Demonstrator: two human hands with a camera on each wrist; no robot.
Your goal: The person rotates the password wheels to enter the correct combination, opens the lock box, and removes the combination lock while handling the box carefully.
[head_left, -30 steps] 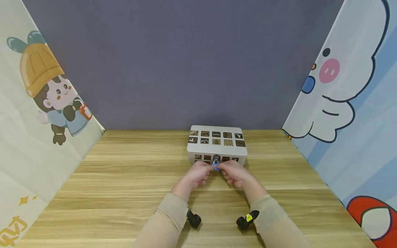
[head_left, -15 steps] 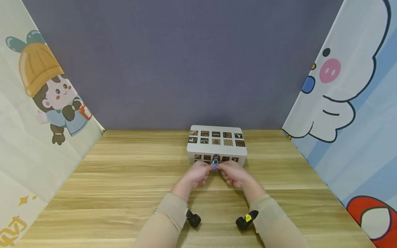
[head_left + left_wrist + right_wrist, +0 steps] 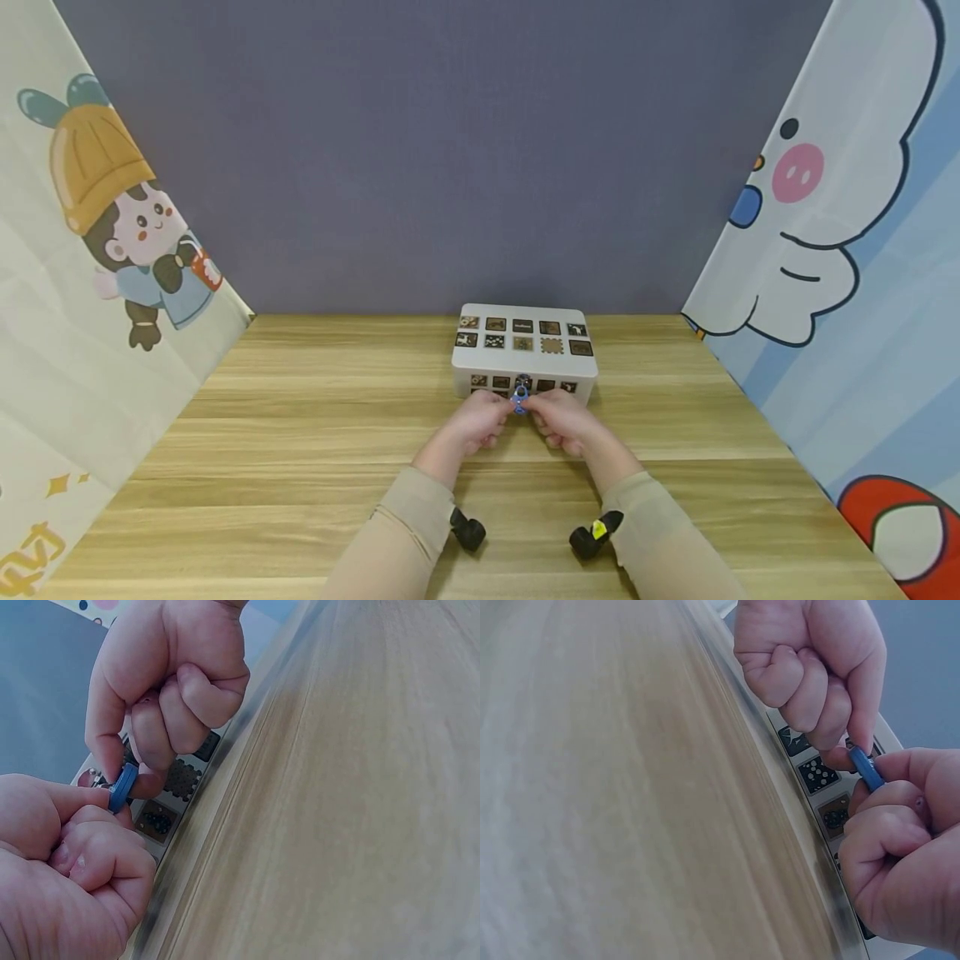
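Observation:
A small blue padlock (image 3: 519,403) hangs at the front of a white box (image 3: 525,358) with several dark picture squares, at the metal clasp (image 3: 523,382). My left hand (image 3: 478,421) pinches the padlock's left side between thumb and index finger, its other fingers curled. From the right, my right hand (image 3: 566,421) pinches it the same way. Both wrist views show the blue padlock body (image 3: 123,787) between the two pairs of fingertips. The box lid is down. Fingers hide part of the padlock and the lower front of the box.
The box stands on a wooden table (image 3: 337,400) near its back edge, before a grey-blue panel (image 3: 450,167). Cartoon-printed sheets flank the table at left (image 3: 90,400) and right (image 3: 885,350). A black camera (image 3: 468,530) is strapped at each wrist.
The padlock and the fingertips on it have shifted very slightly to the left. Both hands keep their pinch, and the box stays in place.

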